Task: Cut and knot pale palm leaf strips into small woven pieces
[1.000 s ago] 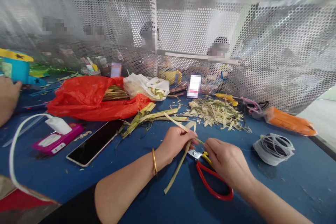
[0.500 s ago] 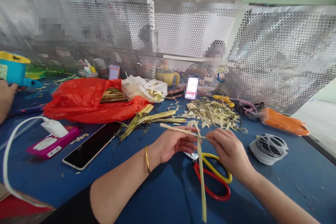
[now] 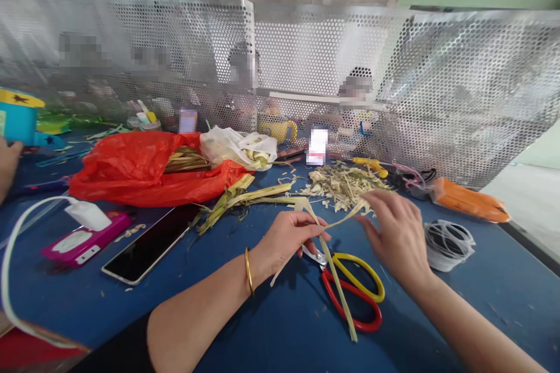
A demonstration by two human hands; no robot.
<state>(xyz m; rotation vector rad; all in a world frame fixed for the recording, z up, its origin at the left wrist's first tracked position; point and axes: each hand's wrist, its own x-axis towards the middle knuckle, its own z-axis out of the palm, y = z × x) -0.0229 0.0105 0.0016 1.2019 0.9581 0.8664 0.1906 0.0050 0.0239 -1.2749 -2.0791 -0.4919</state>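
Note:
My left hand (image 3: 300,232) pinches pale, dried leaf strips where they cross. A long strip (image 3: 339,288) hangs from these fingers over the scissors, and a narrow end sticks out below the palm. Another strip (image 3: 345,218) runs rightward to my right hand (image 3: 396,230), whose thumb and fingertips are around its end. Beneath the hands lie scissors (image 3: 374,297) with one red and one yellow handle, their blades partly hidden by my left hand.
Leaf scraps (image 3: 339,183) are heaped behind my hands. Leaf stalks (image 3: 227,201) lie by a red plastic bag (image 3: 126,166). A phone (image 3: 149,247) and pink power strip (image 3: 87,239) sit left; a thread spool (image 3: 450,245) sits right. Another person's hand (image 3: 9,166) is far left.
My right hand has moved up and right, drawing a strip end outward from the crossing. The light strip that pointed left above my left hand now angles down below it.

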